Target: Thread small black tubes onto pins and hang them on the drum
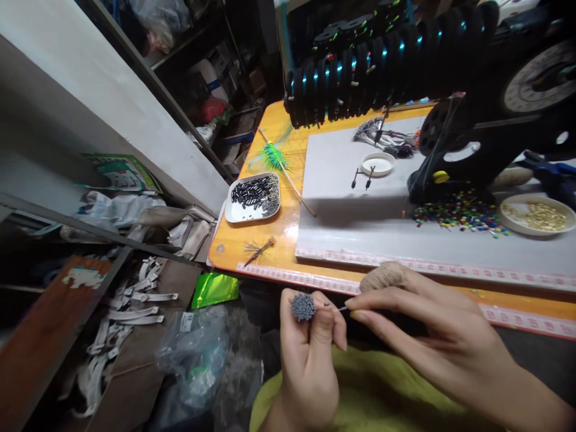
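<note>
Lap: a yellow-green cloth lies beneath my forearms.
Left hand: my fingers and thumb close around a tight, round bundle of small grey bead-like tips, held up in front of the table edge.
Right hand: thumb and fingertip pinch a thin grey stick with a dark end; a tan wrap covers one finger.
Between the hands: the stick points at my left hand, outside the bundle; I can't tell whether its dark end touches a finger.
Done so far: the bundle's face is dense and rounded, so I judge much of the gathering is behind me.
Left over: this one stick, at least; how many others I cannot tell.
Table edge: a small brown bunch with fine bristles and an orange end lies on the orange-yellow wooden table.
Tray: the white rectangular tray has plenty of black tube-shaped beads and small grey bits in it, loose.
Far board: a grey bristly bunch rests on the white board.
</note>
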A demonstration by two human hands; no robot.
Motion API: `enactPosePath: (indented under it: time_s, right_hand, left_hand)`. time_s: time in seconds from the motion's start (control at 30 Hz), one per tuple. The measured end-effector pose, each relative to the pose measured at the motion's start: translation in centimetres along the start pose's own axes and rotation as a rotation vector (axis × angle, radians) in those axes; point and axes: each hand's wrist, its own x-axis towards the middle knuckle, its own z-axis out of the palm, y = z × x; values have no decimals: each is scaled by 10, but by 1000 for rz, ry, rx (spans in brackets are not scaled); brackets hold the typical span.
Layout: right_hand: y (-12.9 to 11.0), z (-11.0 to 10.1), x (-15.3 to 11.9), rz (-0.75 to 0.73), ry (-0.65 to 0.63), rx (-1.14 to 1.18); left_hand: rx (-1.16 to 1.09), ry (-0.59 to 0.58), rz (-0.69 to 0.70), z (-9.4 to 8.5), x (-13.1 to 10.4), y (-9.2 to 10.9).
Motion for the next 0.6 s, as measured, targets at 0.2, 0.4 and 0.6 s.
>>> enactPosePath:
  time_s: [0.2, 0.4, 0.6]
  right_hand:
    - [-2, -4, -2, -55, -26, -77]
    - [-6, -8, -2, -64, -52, -88]
    - [-9, -11, -1, -40, -35, -80]
  left_hand:
    - [80, -70, 93, -4, -4, -1]
    - [91, -101, 124, -2, -5, -1]
    - [84, -98, 113, -3, -5, -3]
